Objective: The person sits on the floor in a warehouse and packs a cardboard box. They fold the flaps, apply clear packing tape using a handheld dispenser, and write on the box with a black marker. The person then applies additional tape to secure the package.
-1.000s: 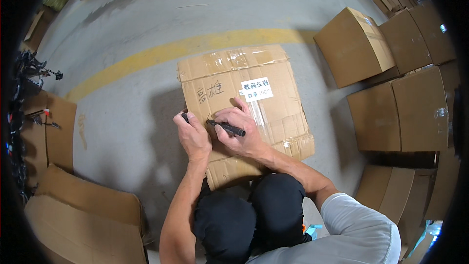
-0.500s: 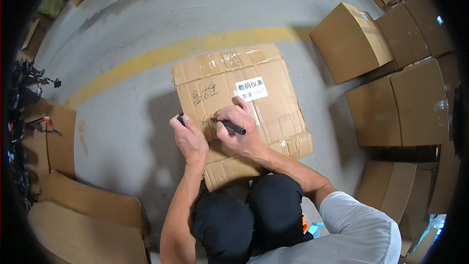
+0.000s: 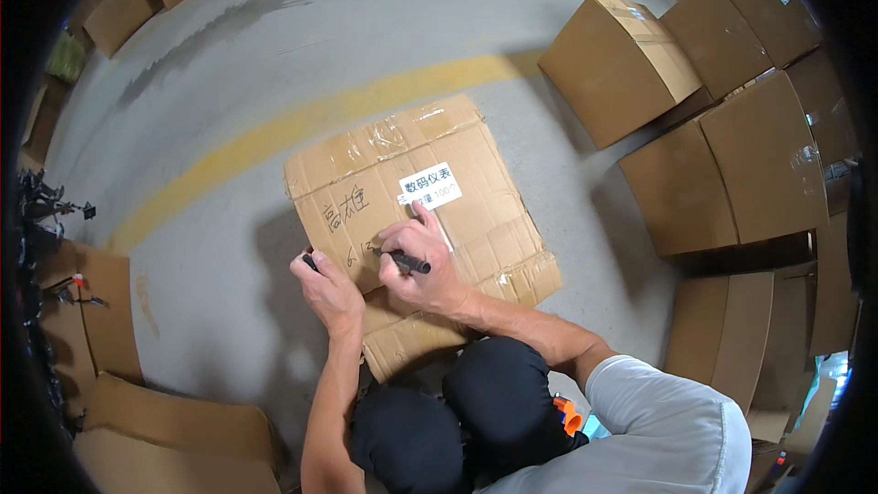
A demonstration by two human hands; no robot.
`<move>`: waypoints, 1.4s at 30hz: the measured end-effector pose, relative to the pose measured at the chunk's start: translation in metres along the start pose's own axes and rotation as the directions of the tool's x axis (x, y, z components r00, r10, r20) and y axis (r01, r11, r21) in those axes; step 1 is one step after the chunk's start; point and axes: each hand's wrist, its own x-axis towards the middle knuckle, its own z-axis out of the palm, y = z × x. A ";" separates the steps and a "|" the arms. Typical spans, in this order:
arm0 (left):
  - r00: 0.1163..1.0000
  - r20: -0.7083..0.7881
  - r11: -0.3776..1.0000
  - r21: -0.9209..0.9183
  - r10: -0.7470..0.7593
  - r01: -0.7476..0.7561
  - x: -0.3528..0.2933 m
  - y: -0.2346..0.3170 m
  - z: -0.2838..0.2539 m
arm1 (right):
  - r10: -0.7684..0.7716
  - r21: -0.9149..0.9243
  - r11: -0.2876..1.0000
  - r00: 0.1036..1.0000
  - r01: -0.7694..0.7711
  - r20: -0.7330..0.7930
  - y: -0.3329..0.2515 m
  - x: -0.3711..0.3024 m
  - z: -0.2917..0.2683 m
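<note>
In front of my knees is a brown cardboard box (image 3: 485, 206) with flattened, taped edges. It bears a white printed label (image 3: 445, 174) and handwritten black strokes. My right hand (image 3: 432, 256) is closed around a black marker (image 3: 413, 263), its tip end down at the cardboard beside the fresh strokes; the index finger reaches up to the label's lower edge. My left hand (image 3: 333, 295) rests at the box's left edge, pinching a small black marker cap (image 3: 310, 262) between thumb and fingers.
Large cardboard boxes (image 3: 631, 69) stand stacked along the right. More cartons (image 3: 174, 412) sit at the lower left, below a bundle of black cables (image 3: 46, 210). A yellow line (image 3: 302, 123) crosses the grey floor behind the box. An orange object (image 3: 569, 416) shows beside my right knee.
The view has shifted, so the box and both hands appear further left and slightly lower. More black strokes show beside the marker's tip. Both hands keep their grips.
</note>
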 end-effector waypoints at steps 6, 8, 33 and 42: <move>1.000 0.007 0.998 0.061 -0.010 0.010 0.002 0.002 -0.001 | 0.043 0.203 0.978 0.998 -0.049 0.035 -0.004 -0.001 -0.001; 1.000 0.000 0.998 0.059 0.001 -0.001 0.000 0.004 0.000 | 0.069 0.233 0.970 0.998 -0.071 0.015 -0.001 -0.002 -0.004; 0.999 -0.022 0.997 0.070 0.035 -0.033 0.000 0.002 0.000 | 0.457 0.180 0.885 0.875 -0.430 -0.157 0.040 0.004 -0.097; 0.996 -0.046 0.997 0.042 0.071 -0.069 0.000 -0.002 0.002 | 0.337 0.097 0.941 0.918 -0.323 -0.209 0.046 0.006 -0.095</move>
